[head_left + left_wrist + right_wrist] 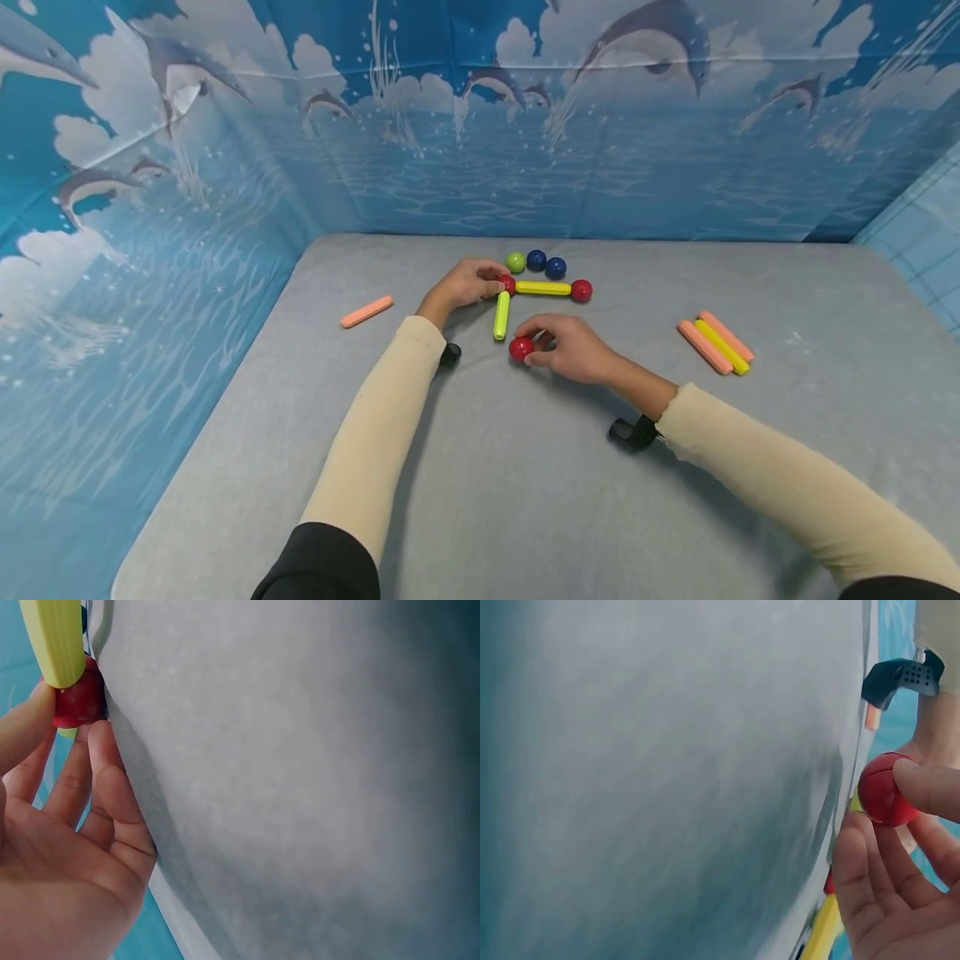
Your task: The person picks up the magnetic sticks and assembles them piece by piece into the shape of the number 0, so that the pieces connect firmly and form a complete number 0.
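Red ball (521, 349), mid-frame, pinched in the fingers of the right hand (573, 347), just beside the free end of the rod (501, 317)! Left hand (467, 284) higher up, fingers clamped on the corner ball (507, 285). Best bet: brace that corner, line up squarely, press straight.

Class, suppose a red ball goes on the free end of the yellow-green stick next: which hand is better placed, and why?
Probably the right hand: it pinches a loose red ball close to the free end of the yellow-green stick. The left hand grips the corner ball.
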Demonstrator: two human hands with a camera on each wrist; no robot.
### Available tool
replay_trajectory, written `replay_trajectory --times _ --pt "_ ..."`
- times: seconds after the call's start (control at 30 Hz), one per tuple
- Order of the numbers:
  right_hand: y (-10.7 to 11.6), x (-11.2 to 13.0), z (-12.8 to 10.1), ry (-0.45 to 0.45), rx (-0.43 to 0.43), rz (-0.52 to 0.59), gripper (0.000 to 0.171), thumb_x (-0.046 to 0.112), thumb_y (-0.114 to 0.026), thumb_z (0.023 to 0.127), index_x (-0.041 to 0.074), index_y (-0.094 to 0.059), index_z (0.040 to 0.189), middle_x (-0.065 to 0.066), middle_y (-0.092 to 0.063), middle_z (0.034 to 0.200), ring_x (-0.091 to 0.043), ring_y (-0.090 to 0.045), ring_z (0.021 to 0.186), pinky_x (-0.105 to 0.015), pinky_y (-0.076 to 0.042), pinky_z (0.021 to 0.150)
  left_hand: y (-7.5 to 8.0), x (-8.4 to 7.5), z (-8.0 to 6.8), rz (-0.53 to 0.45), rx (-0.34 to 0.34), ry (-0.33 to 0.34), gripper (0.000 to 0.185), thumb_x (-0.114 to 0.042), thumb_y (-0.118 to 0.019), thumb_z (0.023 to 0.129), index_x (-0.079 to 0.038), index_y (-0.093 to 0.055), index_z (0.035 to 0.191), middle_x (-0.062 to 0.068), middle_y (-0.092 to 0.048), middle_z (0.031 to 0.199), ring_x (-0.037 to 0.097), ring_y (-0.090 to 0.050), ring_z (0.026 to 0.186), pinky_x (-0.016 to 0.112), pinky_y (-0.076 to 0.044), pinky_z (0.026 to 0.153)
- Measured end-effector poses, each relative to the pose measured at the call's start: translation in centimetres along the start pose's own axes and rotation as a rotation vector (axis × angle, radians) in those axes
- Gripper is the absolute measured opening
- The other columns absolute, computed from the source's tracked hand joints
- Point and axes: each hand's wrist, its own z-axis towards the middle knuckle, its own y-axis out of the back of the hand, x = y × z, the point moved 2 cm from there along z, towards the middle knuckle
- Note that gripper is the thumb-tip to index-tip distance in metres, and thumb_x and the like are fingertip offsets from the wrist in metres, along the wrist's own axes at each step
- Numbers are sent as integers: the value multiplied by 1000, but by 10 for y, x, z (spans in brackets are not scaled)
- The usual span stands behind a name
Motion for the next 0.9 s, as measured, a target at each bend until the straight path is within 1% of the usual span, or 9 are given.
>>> replay_trajectory --times 0.2,0.33,0.63,0.9 --pt "-12 2 10 -98 5 80 29 9 -74 87 7 -67 115 -11 -70 113 -21 -68 95 -30 -56 75 0 1 -2 -17 -8 -9 35 -15 -59 99 -17 -62 134 10 -60 138 22 -60 108 35 -52 91" --pt "-18 4 15 -134 15 117 29 8 -75 86 7 -67 114 -11 -70 112 -19 -68 94 -28 -56 74 0 2 -3 -20 -9 -8 35 -15 -59 99 -17 -62 134 10 -61 137 21 -61 107 34 -52 90" --pt "-23 8 19 -188 4 146 27 9 -76 86 8 -66 111 -11 -70 110 -19 -68 91 -27 -54 69 -1 0 -2 4 -8 -20 35 -18 -59 100 -17 -62 135 10 -59 139 23 -61 112 36 -52 95" --pt "-23 12 23 -177 -2 132 28 9 -76 85 6 -62 109 -13 -68 105 -20 -65 88 -27 -53 67 1 -1 -3 -12 -14 -28 34 -17 -60 99 -17 -63 133 10 -59 139 23 -60 114 36 -52 96"
